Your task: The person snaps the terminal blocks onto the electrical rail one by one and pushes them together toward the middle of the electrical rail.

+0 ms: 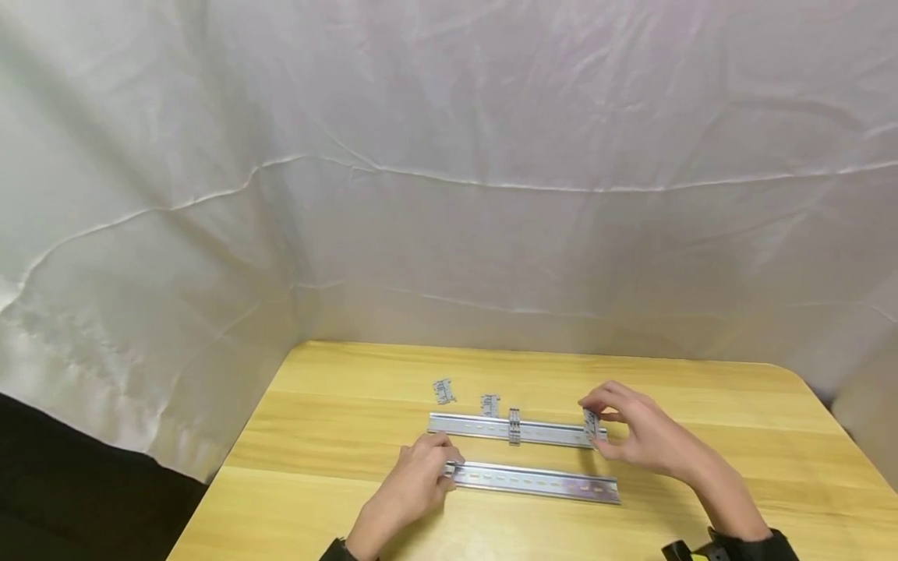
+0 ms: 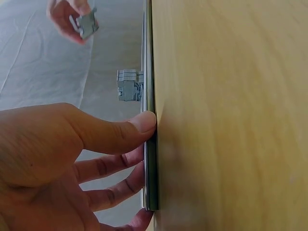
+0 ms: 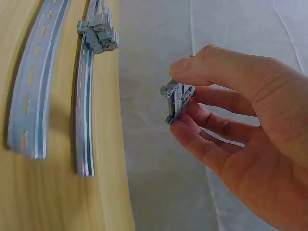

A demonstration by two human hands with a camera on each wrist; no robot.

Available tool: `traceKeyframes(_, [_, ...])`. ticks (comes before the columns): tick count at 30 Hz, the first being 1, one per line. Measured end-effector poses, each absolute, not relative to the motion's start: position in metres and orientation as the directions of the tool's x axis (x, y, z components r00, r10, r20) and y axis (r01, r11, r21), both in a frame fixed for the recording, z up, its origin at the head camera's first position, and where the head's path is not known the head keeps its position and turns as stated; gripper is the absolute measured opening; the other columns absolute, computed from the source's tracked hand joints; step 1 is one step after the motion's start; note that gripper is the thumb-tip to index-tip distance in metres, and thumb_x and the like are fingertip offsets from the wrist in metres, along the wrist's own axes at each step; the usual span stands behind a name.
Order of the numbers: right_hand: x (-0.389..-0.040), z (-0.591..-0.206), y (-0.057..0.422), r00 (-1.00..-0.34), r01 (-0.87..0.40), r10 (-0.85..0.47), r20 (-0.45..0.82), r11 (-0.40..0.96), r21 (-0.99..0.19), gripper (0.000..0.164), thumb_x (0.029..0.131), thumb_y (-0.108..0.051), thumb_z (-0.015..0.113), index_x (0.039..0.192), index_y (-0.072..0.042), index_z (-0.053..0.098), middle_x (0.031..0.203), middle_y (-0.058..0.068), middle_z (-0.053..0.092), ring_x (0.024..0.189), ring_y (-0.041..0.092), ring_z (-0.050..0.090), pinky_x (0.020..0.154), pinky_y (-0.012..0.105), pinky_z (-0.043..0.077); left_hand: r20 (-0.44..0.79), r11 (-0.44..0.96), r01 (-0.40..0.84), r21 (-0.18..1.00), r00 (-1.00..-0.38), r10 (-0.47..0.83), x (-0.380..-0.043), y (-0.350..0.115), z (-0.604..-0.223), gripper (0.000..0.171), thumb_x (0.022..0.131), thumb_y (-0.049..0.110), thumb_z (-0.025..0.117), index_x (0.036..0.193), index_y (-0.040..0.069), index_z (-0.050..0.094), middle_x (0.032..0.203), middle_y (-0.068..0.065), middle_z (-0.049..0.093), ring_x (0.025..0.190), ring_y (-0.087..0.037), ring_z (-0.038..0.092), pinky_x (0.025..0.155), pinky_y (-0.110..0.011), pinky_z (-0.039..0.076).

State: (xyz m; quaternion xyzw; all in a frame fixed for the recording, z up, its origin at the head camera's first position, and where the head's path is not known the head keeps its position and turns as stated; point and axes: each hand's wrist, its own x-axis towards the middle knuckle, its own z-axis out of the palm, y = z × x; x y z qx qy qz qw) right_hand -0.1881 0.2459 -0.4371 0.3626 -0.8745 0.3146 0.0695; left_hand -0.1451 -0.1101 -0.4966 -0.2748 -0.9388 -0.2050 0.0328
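My left hand (image 1: 418, 479) grips the left end of the near slotted metal DIN rail (image 1: 533, 479), thumb along one edge and fingers on the other in the left wrist view. My right hand (image 1: 644, 436) pinches a grey DIN-rail terminal block (image 3: 179, 98) between thumb and fingers. In the right wrist view this block is raised off the table, apart from the rails. From the head it overlaps the right end of the far DIN rail (image 1: 477, 425). A small group of grey terminal blocks (image 1: 514, 427) sits clipped across the middle of that far rail.
Behind the far rail lie two loose grey pieces, one terminal block (image 1: 443, 391) farther left and another block (image 1: 489, 405) close to the rail. The wooden table (image 1: 337, 436) is backed by a pale hanging cloth (image 1: 449, 249).
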Motion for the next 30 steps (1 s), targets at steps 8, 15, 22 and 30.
traceKeyframes(8, [-0.166, -0.457, 0.263, -0.776, -0.613, -0.533, 0.337, 0.510, -0.604, 0.053, 0.065, 0.006, 0.080, 0.112, -0.010, 0.061, 0.108, -0.004, 0.060, 0.096, 0.021, 0.063, 0.077, 0.039, 0.058, 0.183, 0.766, 0.534, 0.357, -0.844, 0.503, -0.145, -0.112, -0.495, 0.023, 0.076, 0.011, 0.081, 0.099, 0.013, 0.078, 0.098, 0.003, 0.065, 0.096, -0.019, 0.059, 0.069, -0.041, 0.048])
traceKeyframes(15, [-0.159, -0.476, 0.278, -0.784, -0.513, -0.574, 0.237, 0.384, -0.768, 0.047, 0.076, -0.001, 0.080, 0.117, 0.000, 0.058, 0.116, 0.017, 0.057, 0.105, 0.018, 0.059, 0.083, 0.037, 0.056, 0.201, 0.757, 0.538, 0.372, -0.843, 0.500, -0.144, -0.111, -0.497, 0.024, 0.075, 0.009, 0.082, 0.098, 0.012, 0.078, 0.098, 0.002, 0.066, 0.095, -0.019, 0.059, 0.068, -0.040, 0.048])
traceKeyframes(22, [-0.156, -0.480, 0.289, -0.816, -0.379, -0.563, 0.130, 0.351, -0.856, 0.049, 0.076, -0.001, 0.079, 0.118, 0.003, 0.055, 0.119, 0.025, 0.052, 0.110, 0.028, 0.057, 0.088, 0.033, 0.054, 0.172, 0.761, 0.513, 0.397, -0.856, 0.487, -0.144, -0.110, -0.499, 0.026, 0.076, 0.010, 0.080, 0.101, 0.012, 0.077, 0.100, 0.002, 0.066, 0.096, -0.019, 0.059, 0.071, -0.039, 0.046])
traceKeyframes(30, [-0.152, -0.482, 0.295, -0.815, -0.315, -0.577, 0.062, 0.351, -0.882, 0.050, 0.075, -0.001, 0.078, 0.117, 0.007, 0.052, 0.120, 0.028, 0.051, 0.109, 0.029, 0.057, 0.092, 0.035, 0.051, 0.168, 0.764, 0.507, 0.400, -0.860, 0.482, -0.144, -0.109, -0.497, 0.027, 0.075, 0.010, 0.081, 0.102, 0.012, 0.076, 0.101, 0.001, 0.066, 0.096, -0.020, 0.059, 0.072, -0.041, 0.047])
